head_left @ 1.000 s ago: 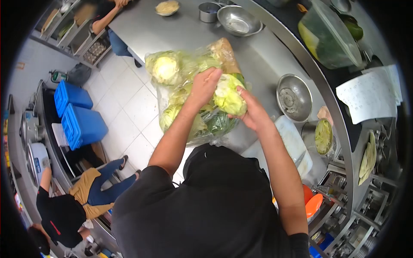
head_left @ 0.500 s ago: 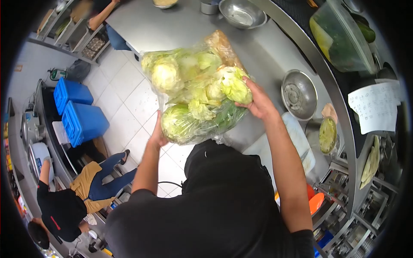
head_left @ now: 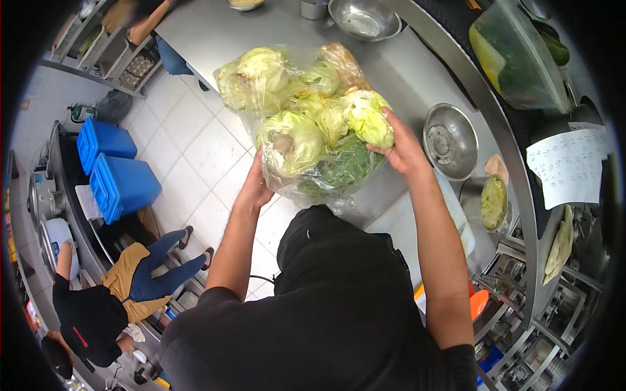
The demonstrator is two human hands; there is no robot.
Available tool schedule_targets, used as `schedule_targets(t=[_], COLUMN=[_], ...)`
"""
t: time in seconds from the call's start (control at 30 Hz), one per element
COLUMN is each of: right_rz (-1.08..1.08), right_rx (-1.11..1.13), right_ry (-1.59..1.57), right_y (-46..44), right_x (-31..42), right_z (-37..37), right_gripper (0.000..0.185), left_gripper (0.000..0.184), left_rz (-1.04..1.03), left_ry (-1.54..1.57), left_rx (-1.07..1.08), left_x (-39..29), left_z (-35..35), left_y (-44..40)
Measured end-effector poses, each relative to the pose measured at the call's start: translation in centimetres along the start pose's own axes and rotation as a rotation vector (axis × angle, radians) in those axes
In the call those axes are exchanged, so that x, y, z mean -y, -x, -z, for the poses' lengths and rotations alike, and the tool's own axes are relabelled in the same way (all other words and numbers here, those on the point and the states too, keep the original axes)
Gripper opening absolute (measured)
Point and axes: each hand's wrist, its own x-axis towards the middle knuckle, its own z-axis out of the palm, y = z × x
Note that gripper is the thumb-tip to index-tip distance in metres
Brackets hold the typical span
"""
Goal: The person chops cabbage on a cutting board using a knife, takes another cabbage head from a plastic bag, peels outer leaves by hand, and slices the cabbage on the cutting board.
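A clear plastic bag (head_left: 312, 184) full of lettuce hangs in front of me, partly over the steel table. Inside it, one lettuce head (head_left: 297, 140) turns its pale cut stem toward me, and another head (head_left: 251, 75) sits farther off. Dark green leaves (head_left: 345, 166) fill the bag's near right part. My left hand (head_left: 259, 186) grips the bag's near left side, its fingers mostly hidden behind the plastic. My right hand (head_left: 403, 146) is closed round a small, loose-leaved lettuce (head_left: 369, 118) at the right edge of the bag, thumb on top.
Steel bowls (head_left: 450, 142) (head_left: 365, 18) stand on the steel table (head_left: 215, 32). A white cutting board (head_left: 424, 225) lies at right, near a container of green food (head_left: 494, 203). Blue bins (head_left: 124, 186) are at left. A co-worker (head_left: 91, 319) stands lower left; another person's arm (head_left: 149, 25) shows at top.
My left hand has risen slightly and moved right along the bag. The near lettuce head has turned, showing its stem. My right hand, still holding the small lettuce, has shifted a little right.
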Motion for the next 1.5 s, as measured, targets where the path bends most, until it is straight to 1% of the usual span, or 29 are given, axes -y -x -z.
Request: schedule_targets(t=[0.07, 0.17, 0.2, 0.3, 0.33, 0.43, 0.47, 0.57, 0.6, 0.7, 0.73, 0.77, 0.83, 0.87, 0.9, 0.93, 0.97, 1.0, 1.03, 1.1, 1.17, 1.27, 1.37, 1.47, 1.5], right_rz=[0.016, 0.025, 0.023, 0.024, 0.023, 0.028, 0.031, 0.040, 0.043, 0.066, 0.080, 0.085, 0.094, 0.097, 0.100, 0.104, 0.106, 0.111, 0.113, 0.112, 0.108, 0.116, 0.101, 0.115, 0.118], right_rx=[-0.004, 0.004, 0.014, 0.006, -0.006, -0.036, -0.033, -0.013, -0.002, 0.057, 0.082, 0.081, 0.063, 0.069, 0.076, 0.085, 0.093, 0.101, 0.110, 0.099, 0.096, 0.102, 0.132, 0.148, 0.157], right_ry=[0.006, 0.005, 0.006, 0.011, 0.020, 0.038, 0.034, 0.017, 0.015, -0.017, -0.030, -0.053, -0.095, -0.091, -0.083, -0.074, -0.065, -0.056, -0.049, -0.043, -0.028, -0.020, -0.006, 0.006, 0.000], right_y=[-0.3, -0.8, -1.3, -2.3, -2.3, -2.0, -1.9, -1.3, -1.1, -0.5, -0.4, -0.4, 0.2, 0.6, 1.1, 1.5, 1.8, 2.1, 2.5, 3.4, 3.9, 4.6, 4.9, 6.0, 6.5], right_x=[0.4, 0.8, 1.0, 1.6, 1.9, 2.6, 2.6, 2.9, 3.0, 2.9, 2.9, 3.0, 3.1, 3.2, 3.4, 3.6, 3.6, 3.6, 3.6, 3.6, 3.5, 3.2, 2.6, 2.8, 2.9], right_z=[0.4, 0.9, 0.9, 1.5, 1.6, 1.5, 1.5, 1.3, 1.3, 1.7, 1.7, 1.7, 1.7, 1.8, 1.8, 1.9, 2.0, 2.2, 2.3, 2.1, 1.7, 1.0, 0.9, 0.2, 0.0], right_gripper=[0.055, 0.055, 0.054, 0.056, 0.055, 0.055, 0.055, 0.054, 0.054, 0.054, 0.055, 0.055, 0.055, 0.055, 0.055, 0.055, 0.055, 0.055, 0.055, 0.057, 0.058, 0.058, 0.057, 0.056, 0.056], left_gripper=[0.076, 0.066, 0.061, 0.059, 0.059, 0.060, 0.063, 0.082, 0.086, 0.089, 0.091, 0.090, 0.091, 0.091, 0.091, 0.092, 0.096, 0.100, 0.099, 0.086, 0.074, 0.051, 0.036, 0.035, 0.036], left_rz=[0.022, -0.026, -0.069, -0.093, -0.094, -0.083, -0.146, -0.036, -0.017, 0.100, 0.064, 0.050, 0.051, 0.070, 0.085, 0.148, 0.154, 0.218, 0.217, 0.160, 0.093, -0.205, -0.496, -0.734, -0.735], left_ry=[0.008, 0.055, 0.056, 0.050, 0.124, 0.147, 0.073, -0.257, -0.304, -0.219, -0.182, -0.208, -0.221, -0.343, -0.462, -0.592, -0.746, -0.848, -1.069, -1.443, -1.967, -1.888, -1.293, -1.108, -1.116], left_rx=[-0.012, -0.002, 0.009, -0.027, -0.027, -0.015, 0.027, 0.045, 0.133, 0.176, 0.163, 0.160, 0.166, 0.172, 0.179, 0.159, 0.049, -0.030, -0.113, -0.192, -0.207, -0.207, -0.089, -0.020, 0.030], left_x=[-0.4, 0.1, 0.7, 2.3, 3.2, 4.3, 4.6, 4.6, 4.1, 5.3, 6.0, 7.1, 8.3, 8.5, 7.1, 5.7, 3.9, 2.0, -0.5, -4.7, -8.2, -10.9, -9.9, -7.7, -7.1], left_z=[-1.3, -2.6, -2.6, -3.6, -3.3, -3.4, -3.7, -2.1, -1.9, -2.7, -4.0, -4.4, -4.3, -3.6, -3.4, -2.8, -2.8, -2.5, -3.6, -5.9, -8.2, -12.6, -16.6, -20.1, -20.4], left_y=[-0.6, -1.0, -1.5, -2.3, -2.9, -4.1, -4.1, -4.5, -4.7, -3.8, -3.1, -3.5, -4.6, -4.8, -4.2, -4.0, -3.0, -2.6, -1.6, -0.1, 1.1, 3.0, 2.1, -0.1, -1.1])
